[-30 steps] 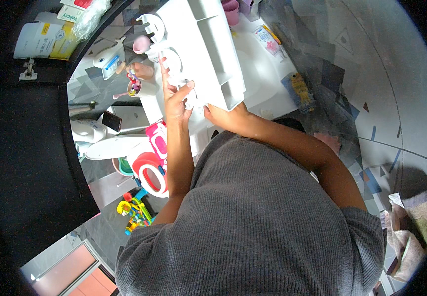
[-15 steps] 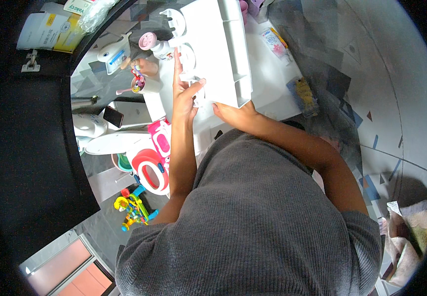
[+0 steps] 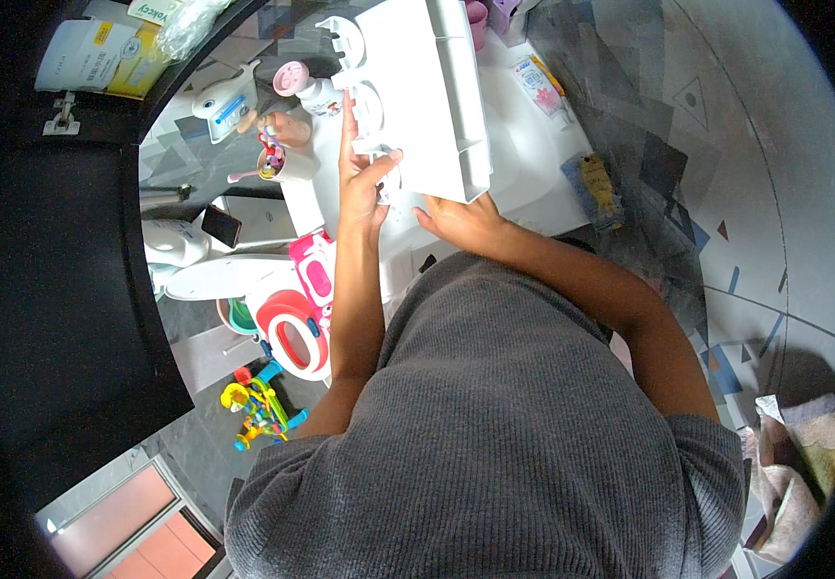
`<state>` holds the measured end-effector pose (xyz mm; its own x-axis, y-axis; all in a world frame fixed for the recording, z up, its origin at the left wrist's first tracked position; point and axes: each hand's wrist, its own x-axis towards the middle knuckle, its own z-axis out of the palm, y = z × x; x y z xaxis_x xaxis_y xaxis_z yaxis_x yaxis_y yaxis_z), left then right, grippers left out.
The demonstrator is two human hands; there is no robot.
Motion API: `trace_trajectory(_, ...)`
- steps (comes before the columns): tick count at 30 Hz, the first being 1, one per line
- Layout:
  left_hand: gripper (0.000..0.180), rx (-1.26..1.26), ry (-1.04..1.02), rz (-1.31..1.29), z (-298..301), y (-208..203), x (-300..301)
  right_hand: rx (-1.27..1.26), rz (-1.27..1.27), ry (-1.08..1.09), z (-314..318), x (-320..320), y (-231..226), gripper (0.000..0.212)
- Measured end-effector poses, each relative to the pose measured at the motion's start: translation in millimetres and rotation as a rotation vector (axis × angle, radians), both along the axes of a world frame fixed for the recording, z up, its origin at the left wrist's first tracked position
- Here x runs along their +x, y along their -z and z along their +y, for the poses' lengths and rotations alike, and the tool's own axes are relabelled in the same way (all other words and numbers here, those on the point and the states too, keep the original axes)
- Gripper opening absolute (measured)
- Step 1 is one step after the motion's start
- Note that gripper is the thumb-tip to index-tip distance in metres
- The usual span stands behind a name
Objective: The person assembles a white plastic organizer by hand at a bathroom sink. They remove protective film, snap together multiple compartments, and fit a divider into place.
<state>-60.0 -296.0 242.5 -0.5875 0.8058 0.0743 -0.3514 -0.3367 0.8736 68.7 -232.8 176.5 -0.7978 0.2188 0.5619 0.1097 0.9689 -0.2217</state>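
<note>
A white plastic storage rack [image 3: 412,92] is held above the white sink, its tray divided by low walls along the right side and rounded cup-holder brackets along the left. My left hand [image 3: 364,181] grips the brackets at the lower left, thumb over the front and index finger stretched up along the edge. At the rack's lower edge is my right hand [image 3: 465,222], its thumb apart from the panel and its fingers partly hidden behind it. Just left of the brackets stands a white bottle [image 3: 319,96] with a pink lid.
The sink [image 3: 523,183] lies beneath. Left of it are a cup [image 3: 294,166] with toothbrushes, a phone [image 3: 221,225] and a pink-and-white child's toilet seat [image 3: 294,333]. A tube pack [image 3: 540,87] rests on the right rim; a colourful toy [image 3: 261,410] is on the floor.
The rack has shifted slightly upward in view. My right thumb has come away from the rack's lower edge; my left hand keeps nearly the same grip.
</note>
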Motion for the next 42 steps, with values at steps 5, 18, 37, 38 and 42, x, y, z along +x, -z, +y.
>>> trace_trajectory(5,0.091,0.009,0.02,-0.024,-0.5,-3.7,2.1,-0.112,0.059,-0.031,2.0,-5.4,-1.2,0.039)
trace_trajectory(18,0.077,0.185,-0.059,-0.28,-6.9,25.0,-8.4,-0.508,-0.073,-0.016,2.9,-28.9,-18.5,0.032)
trace_trajectory(37,0.064,0.171,-0.046,-0.278,-22.1,69.6,-47.7,-0.71,0.057,-0.155,-27.1,-19.1,-30.9,0.049)
trace_trajectory(38,0.062,0.169,-0.077,-0.308,-23.7,56.3,-39.8,-0.732,0.03,-0.155,-26.3,-18.0,-32.7,0.049)
trace_trajectory(42,0.076,0.231,-0.022,-0.38,-25.6,45.4,-35.3,-0.727,0.032,-0.141,-25.6,-16.5,-36.7,0.048)
